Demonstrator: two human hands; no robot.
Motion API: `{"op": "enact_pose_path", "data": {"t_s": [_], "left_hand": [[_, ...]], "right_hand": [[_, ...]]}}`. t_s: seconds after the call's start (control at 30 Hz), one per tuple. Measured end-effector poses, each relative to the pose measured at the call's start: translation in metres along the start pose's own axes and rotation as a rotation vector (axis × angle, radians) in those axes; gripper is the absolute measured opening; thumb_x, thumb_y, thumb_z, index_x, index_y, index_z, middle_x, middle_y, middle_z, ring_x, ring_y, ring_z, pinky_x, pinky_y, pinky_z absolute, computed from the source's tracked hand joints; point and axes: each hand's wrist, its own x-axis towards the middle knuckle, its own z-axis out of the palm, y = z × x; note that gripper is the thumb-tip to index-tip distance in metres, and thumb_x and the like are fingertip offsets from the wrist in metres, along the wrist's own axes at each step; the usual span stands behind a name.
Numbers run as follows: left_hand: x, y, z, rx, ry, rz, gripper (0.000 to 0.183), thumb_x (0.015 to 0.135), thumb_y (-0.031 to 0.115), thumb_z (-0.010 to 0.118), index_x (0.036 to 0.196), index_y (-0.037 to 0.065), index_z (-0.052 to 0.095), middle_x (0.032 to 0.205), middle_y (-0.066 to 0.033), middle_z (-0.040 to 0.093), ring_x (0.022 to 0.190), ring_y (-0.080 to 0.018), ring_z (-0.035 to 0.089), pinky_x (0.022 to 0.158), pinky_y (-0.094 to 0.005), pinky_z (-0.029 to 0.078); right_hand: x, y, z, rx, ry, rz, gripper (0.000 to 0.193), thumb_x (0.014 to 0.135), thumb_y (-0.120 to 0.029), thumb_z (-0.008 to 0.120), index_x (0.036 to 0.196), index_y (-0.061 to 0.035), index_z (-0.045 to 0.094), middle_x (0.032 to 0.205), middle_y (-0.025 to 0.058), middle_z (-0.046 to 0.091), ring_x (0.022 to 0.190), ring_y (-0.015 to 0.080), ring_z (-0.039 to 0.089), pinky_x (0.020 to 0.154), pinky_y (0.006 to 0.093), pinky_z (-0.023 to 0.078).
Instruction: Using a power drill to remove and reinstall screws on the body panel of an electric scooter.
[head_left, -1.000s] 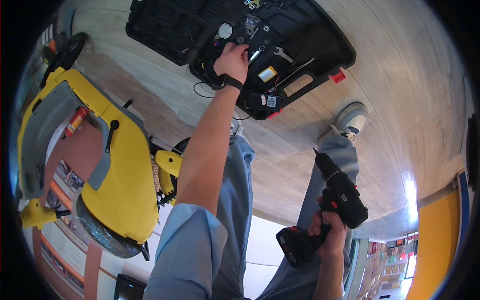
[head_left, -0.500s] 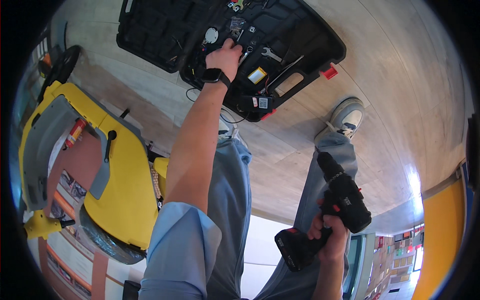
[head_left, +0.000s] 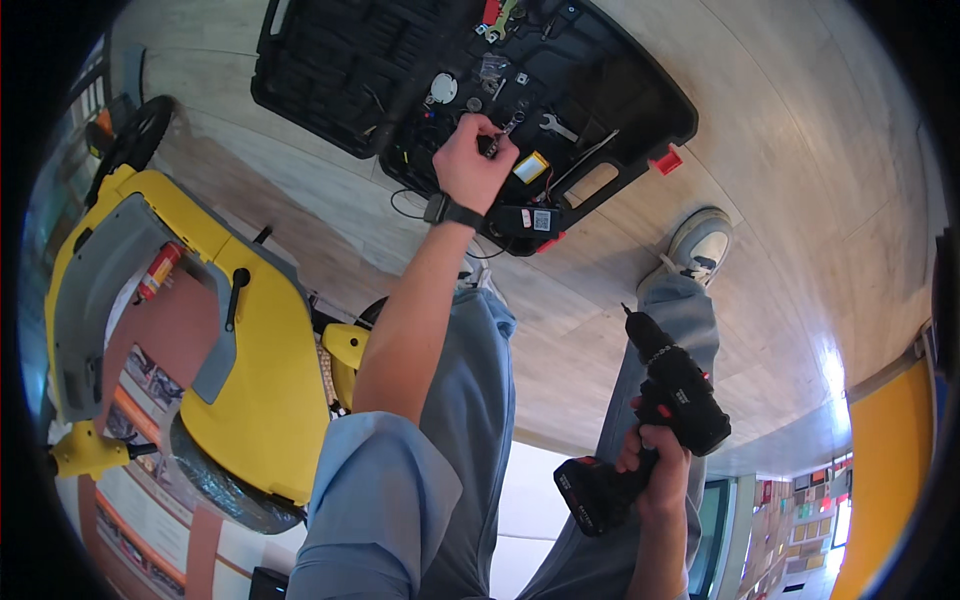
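My right hand (head_left: 655, 460) grips the handle of a black cordless drill (head_left: 685, 395), which is tilted with its bit pointing up and to the left over my right leg. My left hand (head_left: 472, 165), wearing a dark watch (head_left: 450, 210), is inside the open black tool case (head_left: 640, 110). Its thumb and fingers are closed around a small dark, shiny piece that I cannot make out. Just beyond the fingertips lies a ring-ended wrench (head_left: 514, 121). An open-end wrench (head_left: 556, 127) and a yellow-edged pouch battery (head_left: 531, 167) lie to its right.
A white disc (head_left: 444, 88), a green wrench (head_left: 498, 22) and a black box with a cable (head_left: 520, 219) are also in the case. At left stands a yellow and grey wheeled machine (head_left: 250, 390). My shoe (head_left: 700, 243) is on the floor near the red latch (head_left: 665, 160).
My left hand has drawn back toward me and slightly right, its fingers now pinched on a small piece. The drill has shifted slightly. The view has moved a little.
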Motion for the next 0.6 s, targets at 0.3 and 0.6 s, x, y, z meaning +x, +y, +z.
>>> {"op": "enact_pose_path", "data": {"t_s": [0.3,0.6], "left_hand": [[-0.02,0.066,-0.047,0.136,0.199,0.473,0.03,0.064,0.003,0.07,0.091,0.004,0.056,0.063,-0.004,0.058,0.049,-0.0198,0.058,0.046,-0.0302,0.048],[-0.023,0.094,-0.065,0.163,0.148,0.307,0.048,0.065,0.0,0.068,0.108,0.002,0.05,0.055,-0.0011,0.05,0.044,-0.0161,0.053,0.043,-0.027,0.045]], "right_hand": [[0.003,0.015,0.012,-0.032,-0.005,-0.003,0.035,0.075,-0.014,0.053,0.108,-0.0007,0.052,0.062,0.0032,0.046,0.048,0.0112,0.043,0.047,0.0266,0.041],[0.004,0.025,0.009,-0.058,-0.012,0.024,0.033,0.076,-0.009,0.054,0.107,-0.0008,0.053,0.063,0.0049,0.048,0.048,0.0131,0.045,0.048,0.0267,0.04]]}}
